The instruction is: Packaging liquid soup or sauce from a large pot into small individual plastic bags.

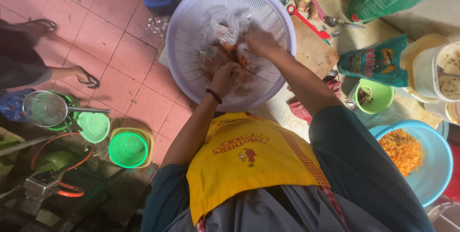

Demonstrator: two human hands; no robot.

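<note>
Both hands are down inside a large pale lilac colander (191, 16) that stands at the near left edge of the table (330, 2), its round rim reaching out over the pink tiled floor (105, 45). The left hand (226, 76) is closed on a clear plastic bag (225, 26) with orange pieces inside, gripping it at the near side of the colander; the right hand (261, 43) is also clamped on the same crumpled bag, a little farther in and just beside the left. A dark band sits on the left wrist. A yellow apron (249, 160) covers the person's front. To the right of the colander a wooden cutting board (314, 50) lies on the table, with a red-handled tool (306, 21) beyond it. Farther right lie two green packets (378, 62), a small green bowl (376, 95) and, at the near right edge, a blue basin (438, 174) holding shredded orange vegetable (402, 150). On the floor at left stand a green bowl in a yellow tub (128, 149), a green sieve (93, 126) and a metal mesh strainer (45, 109); another person's sandalled foot (84, 75) shows nearby.
</note>
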